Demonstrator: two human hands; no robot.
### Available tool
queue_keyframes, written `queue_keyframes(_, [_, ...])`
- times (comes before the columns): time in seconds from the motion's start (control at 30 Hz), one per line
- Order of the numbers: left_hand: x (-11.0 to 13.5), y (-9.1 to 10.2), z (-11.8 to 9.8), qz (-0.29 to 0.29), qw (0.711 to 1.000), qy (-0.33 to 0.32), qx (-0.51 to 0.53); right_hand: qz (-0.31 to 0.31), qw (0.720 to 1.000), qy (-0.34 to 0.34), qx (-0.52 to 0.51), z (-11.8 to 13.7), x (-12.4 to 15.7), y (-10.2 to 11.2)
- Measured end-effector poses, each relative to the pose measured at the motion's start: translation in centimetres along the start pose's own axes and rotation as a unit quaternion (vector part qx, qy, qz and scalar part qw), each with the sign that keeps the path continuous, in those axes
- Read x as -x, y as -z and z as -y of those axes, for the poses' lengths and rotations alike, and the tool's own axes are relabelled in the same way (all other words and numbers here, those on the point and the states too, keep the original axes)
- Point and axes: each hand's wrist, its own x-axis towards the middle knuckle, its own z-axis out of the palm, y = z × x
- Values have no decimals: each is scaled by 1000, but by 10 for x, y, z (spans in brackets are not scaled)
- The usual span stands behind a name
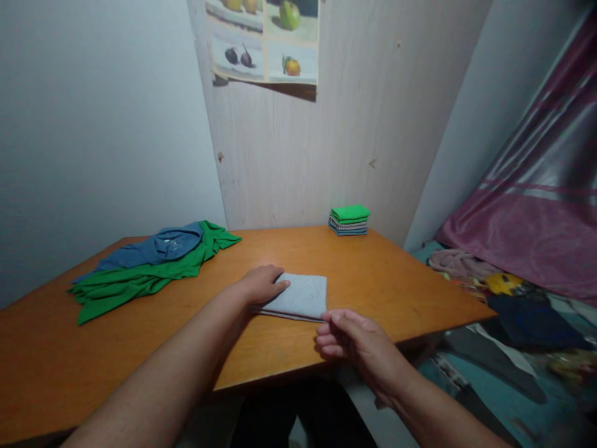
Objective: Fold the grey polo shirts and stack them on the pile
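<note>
A folded light grey cloth (301, 295) lies flat on the orange wooden table (396, 283), near its front edge. My left hand (261, 283) rests on the cloth's left end with its fingers curled down onto the fabric. At the cloth's front right corner is my right hand (352, 339), fingers bent and close together, fingertips touching the edge. Whether it pinches the fabric is unclear.
A blue garment (153, 247) lies on a green garment (140, 280) at the table's left. A small stack of folded cloths with a green one on top (349, 219) stands at the back by the wall. Clothes and a pink curtain fill the right.
</note>
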Motion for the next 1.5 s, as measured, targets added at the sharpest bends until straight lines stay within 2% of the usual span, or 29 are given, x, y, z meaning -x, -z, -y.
queue_keyframes(0.13, [15, 2, -9, 11, 999, 7, -35, 16, 997, -68, 23, -13, 25, 3])
queue_keyframes(0.33, [45, -4, -27, -8, 1000, -7, -8, 8, 989, -145, -13, -42, 46, 15])
queue_keyframes(0.5, [66, -9, -53, -21, 998, -37, 37, 20, 979, -144, -146, -61, 51, 13])
queue_keyframes(0.67, [80, -12, -70, -9, 992, -26, 126, 4, 965, -139, -224, -64, 49, 5])
queue_keyframes(0.8, [79, -18, -69, -5, 976, -3, 218, -10, 963, -134, -235, -58, 47, 0])
queue_keyframes(0.93, [72, -21, -66, 30, 958, 49, 279, -42, 966, -124, -222, -60, 49, 1])
queue_keyframes(1.07, [63, -21, -65, 55, 949, 92, 297, -40, 962, -132, -237, -63, 51, 6])
queue_keyframes(1.17, [56, -19, -64, 89, 944, 100, 301, -20, 952, -144, -268, -60, 48, 5])
queue_keyframes(1.3, [52, -14, -64, 116, 939, 113, 305, -32, 954, -120, -274, -58, 42, 0])
queue_keyframes(1.43, [58, -9, -71, 173, 907, 122, 364, -35, 959, -103, -263, -63, 43, 4])
queue_keyframes(1.5, [62, -7, -76, 180, 886, 119, 410, -18, 961, -84, -262, -64, 46, 8])
